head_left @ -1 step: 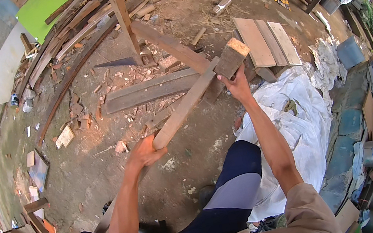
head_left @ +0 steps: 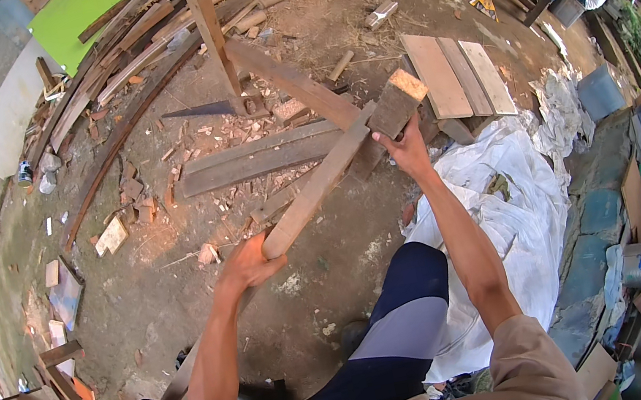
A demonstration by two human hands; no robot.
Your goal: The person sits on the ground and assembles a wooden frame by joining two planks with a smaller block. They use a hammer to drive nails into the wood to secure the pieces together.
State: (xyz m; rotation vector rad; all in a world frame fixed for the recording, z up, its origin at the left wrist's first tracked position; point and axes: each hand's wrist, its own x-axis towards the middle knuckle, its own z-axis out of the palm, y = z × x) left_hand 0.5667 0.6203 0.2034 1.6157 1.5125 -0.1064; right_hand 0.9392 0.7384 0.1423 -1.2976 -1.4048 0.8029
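Observation:
My left hand (head_left: 245, 266) is closed round the near end of a long wooden rail (head_left: 320, 187), which slants up and away to the right. At its far end the rail meets a thick wooden post (head_left: 393, 112) with a pale cut end facing up. My right hand (head_left: 407, 149) grips that post from below, its fingers partly hidden behind the wood. Another wooden beam (head_left: 291, 81) runs from near this junction to an upright post (head_left: 213, 39) farther off. Whether these pieces are fixed together I cannot tell.
Flat boards (head_left: 262, 159) lie on the dirt amid wood chips, beside a handsaw blade (head_left: 197, 110). Beyond is a lumber pile (head_left: 137, 35). White sheeting (head_left: 505, 227) spreads by my right knee, with a board-topped wooden piece (head_left: 457, 73) past it. People sit at the far right.

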